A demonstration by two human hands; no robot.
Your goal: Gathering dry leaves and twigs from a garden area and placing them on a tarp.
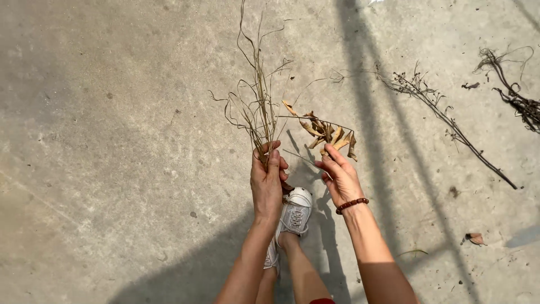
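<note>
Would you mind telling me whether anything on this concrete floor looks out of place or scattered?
Yes: a long dry twig and a dark tangled stem lie loose on the grey concrete floor, apart from the bundle of dry stalks in the left hand. A curled brown leaf lies by itself.

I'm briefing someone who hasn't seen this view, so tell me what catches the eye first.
At the centre, the left hand grips a bunch of dry grass stalks that rise toward the top edge. Beside it, the right hand, with a brown bead bracelet on its wrist, has its fingers at a thin stem of dried brown leaves. A long dry twig lies on the sunlit concrete floor at right.
</note>
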